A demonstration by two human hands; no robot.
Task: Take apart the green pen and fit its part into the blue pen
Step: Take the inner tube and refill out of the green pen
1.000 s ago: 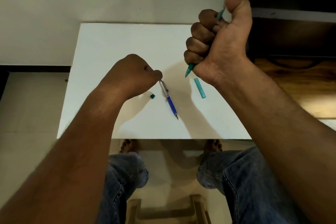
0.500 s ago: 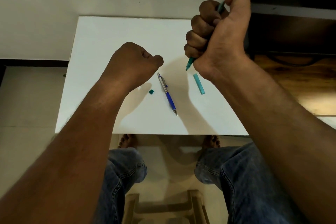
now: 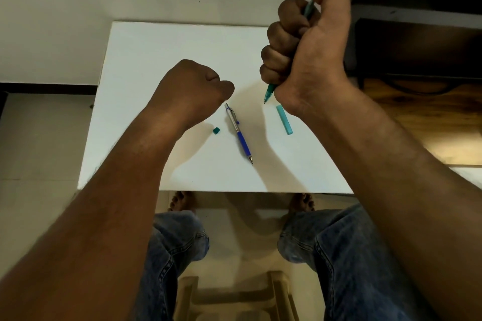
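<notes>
Green pen (image 3: 268, 92) was gripped in the fisted right hand (image 3: 310, 52).
One blue pen (image 3: 238, 133) was flanked by one cap (image 3: 284, 120) and one small green piece (image 3: 216, 130); the left hand (image 3: 193, 91) was closed, contents indiscernible.

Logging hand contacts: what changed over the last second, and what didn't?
The left hand let go of the blue pen and lifted away, closed. The right hand keeps its fist on the green pen. Blue pen, green cap and small green piece lie unmoved.

head-worn view, steeply downward, close over table (image 3: 146, 65)
</notes>
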